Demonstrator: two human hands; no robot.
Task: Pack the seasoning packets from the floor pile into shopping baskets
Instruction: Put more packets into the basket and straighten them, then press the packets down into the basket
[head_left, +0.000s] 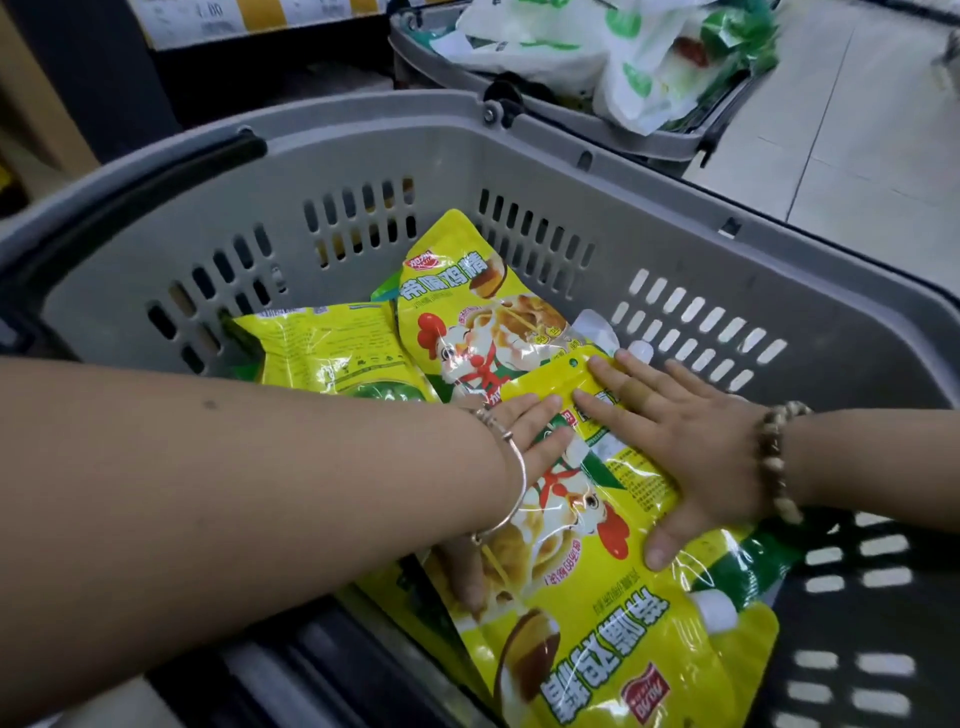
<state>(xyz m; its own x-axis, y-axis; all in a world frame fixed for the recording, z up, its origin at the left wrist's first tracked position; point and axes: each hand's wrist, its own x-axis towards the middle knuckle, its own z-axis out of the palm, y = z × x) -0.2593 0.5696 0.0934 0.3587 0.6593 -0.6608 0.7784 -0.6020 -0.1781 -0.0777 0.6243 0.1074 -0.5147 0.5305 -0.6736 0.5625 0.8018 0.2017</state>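
Observation:
A grey shopping basket (545, 156) fills the view, with several yellow seasoning packets inside. The nearest packet (613, 639) lies face up with its chicken picture upside down to me. My left hand (519, 441) lies flat on its upper left part, fingers straight, thumb down along the packet's left edge. My right hand (685, 447) presses flat on its upper right part, fingers spread, thumb on the packet's right side. Behind it lies a second packet (467, 312) face up, and a third packet (322, 348) shows its back at the left.
A second grey basket (675, 137) behind holds white and green plastic bags (623, 57). The black handle (156, 176) of the near basket curves along its left rim. Light floor tiles (857, 130) lie at the right, and a dark shelf base (104, 67) stands at the back left.

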